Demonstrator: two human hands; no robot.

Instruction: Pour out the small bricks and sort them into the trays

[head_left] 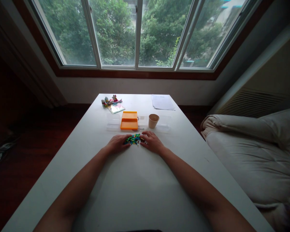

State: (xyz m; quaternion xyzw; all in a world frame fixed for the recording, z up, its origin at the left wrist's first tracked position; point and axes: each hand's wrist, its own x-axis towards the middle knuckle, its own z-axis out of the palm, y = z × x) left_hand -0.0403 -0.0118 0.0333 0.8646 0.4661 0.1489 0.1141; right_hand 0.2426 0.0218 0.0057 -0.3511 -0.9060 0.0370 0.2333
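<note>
A small heap of tiny coloured building pieces point(134, 139) lies on the white table point(135, 187). My left hand point(118, 143) rests palm down against the heap's left side, fingers curled loosely toward it. On the other side my right hand point(151, 141) lies flat with its fingers spread, touching the heap. Neither hand lifts anything. Just beyond the heap sits an orange box point(129, 120), with a brown paper cup point(153, 120) to its right.
Clear plastic trays point(113, 122) flank the orange box. A small toy model and a colourful booklet point(115, 107) lie at the far left, a paper sheet point(162, 101) at the far right. A pale sofa point(256, 151) stands right of the table. Windows face me.
</note>
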